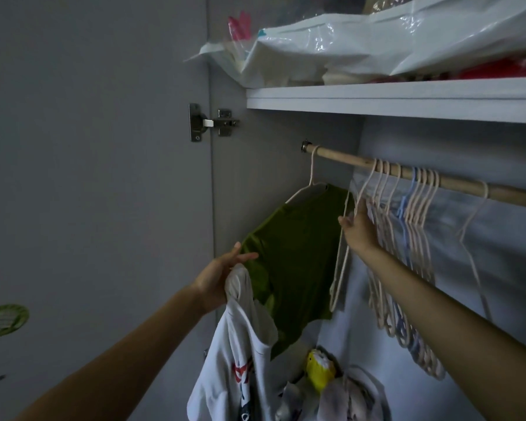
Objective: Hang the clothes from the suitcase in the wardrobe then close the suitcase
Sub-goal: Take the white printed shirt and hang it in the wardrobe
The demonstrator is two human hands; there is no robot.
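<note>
A green shirt (298, 256) hangs on a pale hanger at the left end of the wooden rail (346, 158) inside the wardrobe. My left hand (222, 276) grips the bunched top of a white shirt (240, 354) with a red print, held just left of the green shirt. My right hand (357, 227) pinches an empty pale hanger (340, 262) that hangs below the rail, between the green shirt and a row of several empty hangers (413, 208). The suitcase is out of view.
The open wardrobe door (88, 177) with its hinge (207, 121) stands at the left. A shelf (392, 98) above the rail holds plastic bags (346, 44) and folded items. Loose clothes and a yellow item (318, 370) lie on the wardrobe floor.
</note>
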